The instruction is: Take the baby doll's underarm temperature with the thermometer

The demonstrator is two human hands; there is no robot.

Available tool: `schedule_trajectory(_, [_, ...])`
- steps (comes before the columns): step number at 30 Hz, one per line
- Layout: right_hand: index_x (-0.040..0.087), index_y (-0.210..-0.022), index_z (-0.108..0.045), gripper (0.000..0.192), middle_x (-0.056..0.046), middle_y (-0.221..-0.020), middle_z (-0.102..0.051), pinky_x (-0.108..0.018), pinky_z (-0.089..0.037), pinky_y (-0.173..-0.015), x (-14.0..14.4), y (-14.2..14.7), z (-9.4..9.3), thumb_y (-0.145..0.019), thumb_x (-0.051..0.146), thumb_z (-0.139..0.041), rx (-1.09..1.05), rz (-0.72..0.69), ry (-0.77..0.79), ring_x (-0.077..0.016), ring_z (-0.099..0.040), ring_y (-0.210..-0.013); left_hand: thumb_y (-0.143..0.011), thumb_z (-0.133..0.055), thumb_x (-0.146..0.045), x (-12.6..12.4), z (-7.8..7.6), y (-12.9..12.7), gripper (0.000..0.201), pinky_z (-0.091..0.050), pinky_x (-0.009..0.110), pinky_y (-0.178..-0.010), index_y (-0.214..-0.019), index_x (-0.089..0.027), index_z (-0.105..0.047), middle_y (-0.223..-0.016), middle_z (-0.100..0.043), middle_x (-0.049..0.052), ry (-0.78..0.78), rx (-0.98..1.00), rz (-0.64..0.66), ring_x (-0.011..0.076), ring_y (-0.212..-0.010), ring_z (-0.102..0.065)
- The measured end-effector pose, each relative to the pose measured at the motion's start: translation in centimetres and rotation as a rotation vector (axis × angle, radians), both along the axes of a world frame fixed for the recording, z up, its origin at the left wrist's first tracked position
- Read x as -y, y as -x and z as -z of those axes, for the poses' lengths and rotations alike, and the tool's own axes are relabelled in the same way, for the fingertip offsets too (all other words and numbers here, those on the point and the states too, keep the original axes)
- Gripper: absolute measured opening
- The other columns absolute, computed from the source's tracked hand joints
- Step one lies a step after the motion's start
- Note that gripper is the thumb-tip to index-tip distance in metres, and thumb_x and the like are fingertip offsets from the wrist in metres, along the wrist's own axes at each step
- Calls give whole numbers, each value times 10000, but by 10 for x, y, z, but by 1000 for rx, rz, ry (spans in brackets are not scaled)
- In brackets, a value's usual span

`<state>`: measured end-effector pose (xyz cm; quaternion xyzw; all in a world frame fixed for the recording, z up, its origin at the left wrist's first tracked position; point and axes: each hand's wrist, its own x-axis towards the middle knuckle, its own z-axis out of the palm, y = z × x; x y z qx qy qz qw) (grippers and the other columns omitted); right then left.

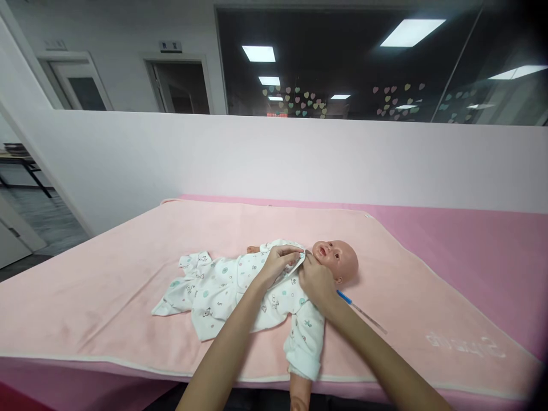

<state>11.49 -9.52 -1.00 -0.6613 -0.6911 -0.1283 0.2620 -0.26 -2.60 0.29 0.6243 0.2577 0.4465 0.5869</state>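
A baby doll [345,261] lies on its back with its head to the right. It wears a white printed baby outfit [222,285], whose top has an overlapping front. My left hand [279,264] is closed on the front flap near the doll's neck, its fingertips pinching the fabric edge. Close beside it, my right hand [315,278] is curled at the collar just below the doll's chin, also gripping the edge. The doll's near arm, in a rolled sleeve, stretches toward me. The legs of the outfit lie flat to the left.
A thin stick with a blue end [345,297] lies right of my right forearm. Under the doll is a peach blanket [120,274] over a pink surface [471,257]. A white low wall [299,160] stands behind, with a dark window [325,68] above it.
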Motion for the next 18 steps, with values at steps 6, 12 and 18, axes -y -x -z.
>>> schedule_trajectory(6, [166,-981,-590,308,-75,-912,-608,-236,-469,-624,-15,-1,37,-801,95,-349,-234,-85,-317,-164,-599,-801,-654,-648,-275,-1,-1,-1,234,-330,190,-495,-835,-136,-703,-576,-573,-1,66,-9,-101,63,-499,-430])
schedule_trajectory(12, [193,-975,-574,256,-70,-919,-625,-341,-502,-813,-13,-5,36,-844,124,-366,-570,-249,-611,-177,-591,-923,-668,-657,-290,-1,1,-2,238,-340,191,-496,-843,-137,-706,-622,-611,13,-20,-79,-75,78,-537,-470])
schedule_trajectory(18, [204,-958,-577,200,-62,-884,-650,-338,-534,-777,-15,-5,39,-845,133,-429,-591,-318,-705,-175,-623,-887,-703,-648,-293,3,3,-3,252,-434,228,-618,-890,-134,-706,-761,-675,66,-162,-140,-25,140,-687,-584])
